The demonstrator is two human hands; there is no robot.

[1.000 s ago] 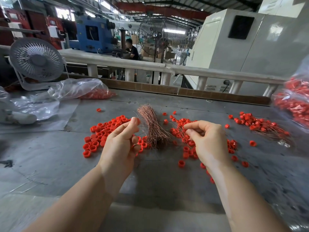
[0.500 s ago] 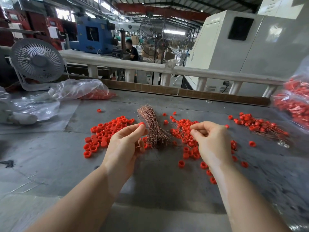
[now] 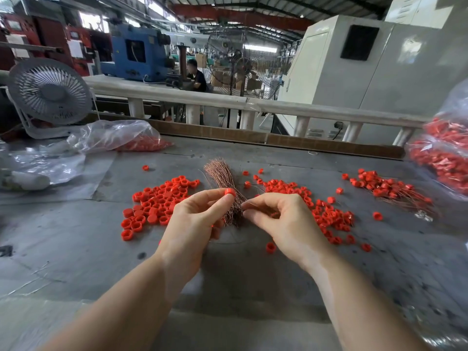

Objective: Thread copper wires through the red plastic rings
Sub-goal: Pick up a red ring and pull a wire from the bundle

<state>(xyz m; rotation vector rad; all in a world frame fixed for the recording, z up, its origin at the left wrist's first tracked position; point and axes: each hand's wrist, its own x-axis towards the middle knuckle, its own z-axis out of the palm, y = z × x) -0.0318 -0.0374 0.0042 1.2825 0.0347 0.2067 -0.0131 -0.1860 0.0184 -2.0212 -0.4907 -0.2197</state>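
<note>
Pinching one red ring (image 3: 230, 191) at the tips of thumb and first finger, the left hand (image 3: 195, 221) holds it up just in front of the bundle of copper wires (image 3: 222, 183), with the hole likely turned toward the other hand so a wire can go in. The right hand (image 3: 283, 219) has its thumb and first finger pressed together, and a very thin wire seems to poke out toward the ring; the wire is too fine to see well. Both hands sit close, nearly touching, so the wire tip has only a short way to go. I think the wire is not in the hole yet.

The wire bundle lies on the gray counter (image 3: 76, 249) between two heaps of rings, so either hand can grab what it needs. The left heap (image 3: 157, 203) looks like plain rings. The right heap (image 3: 326, 211) is more mixed up and I cannot tell if those have wires. Farther right is a pile of rings with wires (image 3: 387, 188) sticking out, probably the finished ones.

At the edges are a clear bag of rings (image 3: 121, 138), a fuller bag (image 3: 445, 153) on the right, and a small white fan (image 3: 50, 95) at the back left
</note>
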